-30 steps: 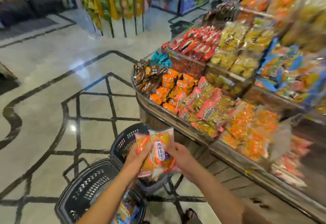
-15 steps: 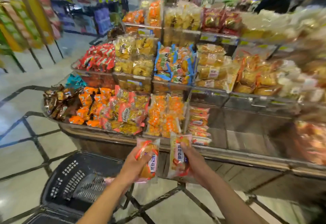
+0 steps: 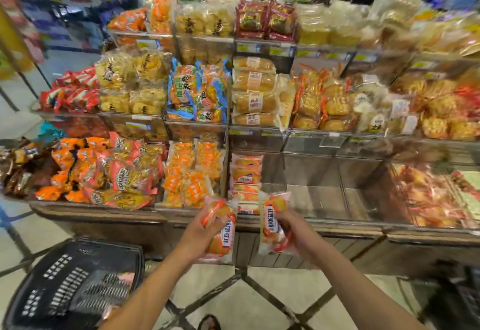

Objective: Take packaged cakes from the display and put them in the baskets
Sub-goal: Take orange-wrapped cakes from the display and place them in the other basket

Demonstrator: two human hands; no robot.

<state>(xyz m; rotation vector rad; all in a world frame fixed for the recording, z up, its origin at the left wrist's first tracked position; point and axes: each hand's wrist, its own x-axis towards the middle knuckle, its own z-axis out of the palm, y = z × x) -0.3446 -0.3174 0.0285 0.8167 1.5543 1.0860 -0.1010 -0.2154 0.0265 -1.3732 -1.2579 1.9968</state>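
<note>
Gripping one packaged cake [image 3: 220,228] in the left hand [image 3: 200,236] and another [image 3: 271,222] in the right hand [image 3: 296,233], both fists closed around the wrappers, before the display [image 3: 311,228].

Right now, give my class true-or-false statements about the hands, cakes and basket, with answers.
1. The left hand and right hand each grip one packaged cake. True.
2. The left cake and right cake touch each other. False: a gap separates them.
3. The black basket is on the person's left. True.
4. All matching cakes have been taken. False: a stack of cakes lies in the display above the hands.
</note>
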